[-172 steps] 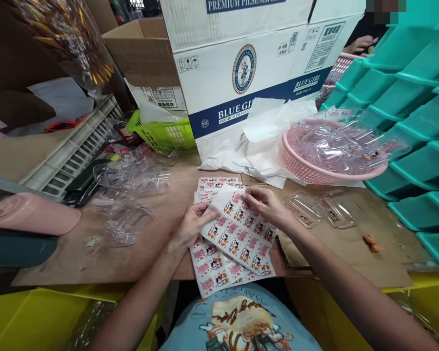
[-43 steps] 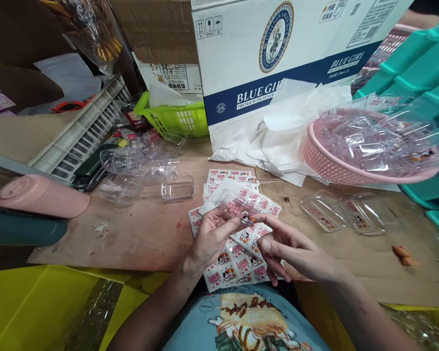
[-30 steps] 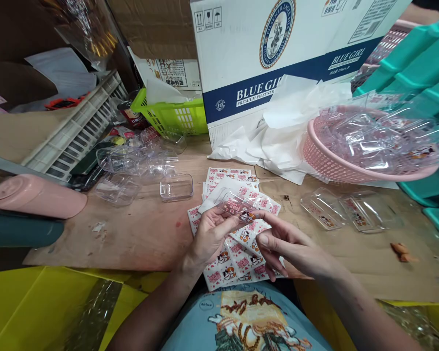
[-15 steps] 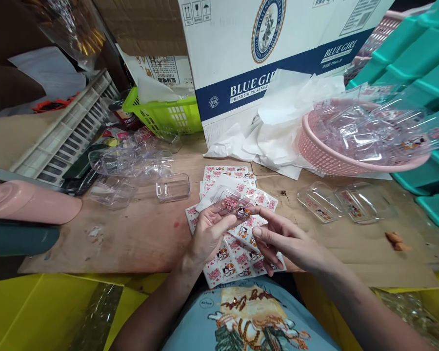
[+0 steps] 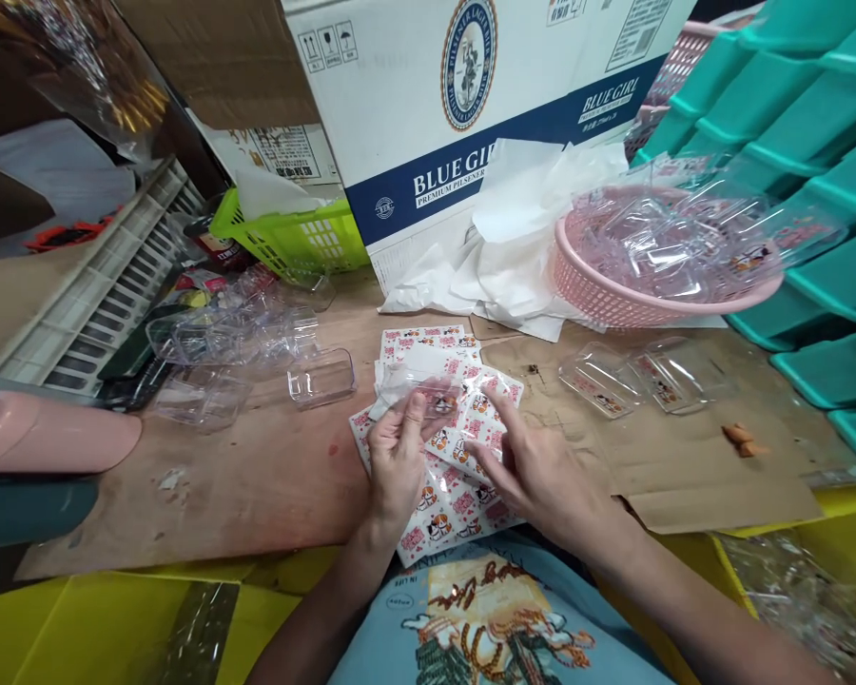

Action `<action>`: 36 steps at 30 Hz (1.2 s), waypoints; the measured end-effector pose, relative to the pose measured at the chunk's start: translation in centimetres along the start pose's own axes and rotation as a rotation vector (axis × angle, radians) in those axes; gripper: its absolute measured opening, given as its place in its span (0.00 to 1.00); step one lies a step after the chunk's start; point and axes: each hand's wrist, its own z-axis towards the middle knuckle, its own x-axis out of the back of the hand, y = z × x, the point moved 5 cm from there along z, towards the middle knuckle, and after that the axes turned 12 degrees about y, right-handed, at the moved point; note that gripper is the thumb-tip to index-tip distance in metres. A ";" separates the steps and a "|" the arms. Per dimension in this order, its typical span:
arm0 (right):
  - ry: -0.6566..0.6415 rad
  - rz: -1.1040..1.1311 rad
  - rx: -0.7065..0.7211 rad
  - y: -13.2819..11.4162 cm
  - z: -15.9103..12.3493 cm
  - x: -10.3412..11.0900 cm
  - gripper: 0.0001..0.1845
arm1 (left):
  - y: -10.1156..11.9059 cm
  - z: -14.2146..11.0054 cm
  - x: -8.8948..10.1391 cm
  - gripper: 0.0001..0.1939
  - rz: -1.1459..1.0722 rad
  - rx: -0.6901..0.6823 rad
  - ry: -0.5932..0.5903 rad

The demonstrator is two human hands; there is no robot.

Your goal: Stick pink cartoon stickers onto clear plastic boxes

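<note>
My left hand (image 5: 397,455) pinches a small clear plastic case (image 5: 428,392) with a cat sticker on it, held just above the sheets of cat stickers (image 5: 448,476) on the wooden board (image 5: 271,476). My right hand (image 5: 535,473) rests over the sticker sheets to the right, fingers apart and stretched toward the case, holding nothing that I can see. More sticker sheets (image 5: 420,341) lie fanned out behind the case.
Empty clear cases (image 5: 321,376) lie at the left. Two stickered cases (image 5: 603,381) lie at the right, near a pink basket (image 5: 606,303) full of clear cases. Behind stand a beer carton (image 5: 471,114), white paper (image 5: 514,238), a green basket (image 5: 292,245) and teal bins (image 5: 799,143).
The view has swung right, so everything sits further left. My right hand has dropped from the case onto the sticker sheets; my left hand keeps the case.
</note>
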 end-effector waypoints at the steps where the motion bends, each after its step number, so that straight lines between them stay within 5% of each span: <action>1: 0.088 -0.129 0.062 -0.2 -0.2 0.2 0.32 | 0.2 0.1 0.1 0.13 -0.017 -0.013 0.021; 7: 0.176 -0.359 0.422 -2.7 -1.1 -0.3 0.33 | 1.0 -0.7 -1.2 0.07 -0.118 0.046 0.001; 14: 0.270 0.176 0.217 1.3 0.6 5.0 0.28 | 0.8 -2.5 -4.0 0.10 0.052 0.113 -0.247; 16: 0.266 0.255 0.149 2.5 0.7 5.5 0.26 | 0.2 -2.6 -4.8 0.11 0.096 0.118 -0.301; 20: 0.194 0.349 0.147 3.8 0.7 5.1 0.38 | -0.7 -2.9 -6.2 0.12 0.140 0.149 -0.489; 22: 0.279 0.211 0.167 5.3 0.6 5.7 0.38 | -0.1 -1.9 -5.3 0.16 0.310 0.006 -0.480; 27: 0.486 -0.494 0.235 10.1 1.1 8.0 0.35 | 2.8 3.7 0.1 0.33 1.065 -0.642 -0.121; 29: 0.501 -0.619 0.250 10.3 1.8 8.0 0.35 | 2.4 5.7 1.4 0.33 1.258 -0.667 -0.099; 31: 0.499 -0.563 0.302 8.9 3.0 7.3 0.36 | 1.8 6.9 1.9 0.21 1.277 -0.642 -0.107; 33: 0.410 -0.384 0.349 6.6 4.8 5.6 0.38 | 1.5 7.0 1.7 0.10 1.122 -0.572 -0.125; 36: 0.158 -0.085 0.308 4.0 8.2 2.9 0.37 | 1.4 6.1 1.3 0.11 0.766 -0.315 -0.197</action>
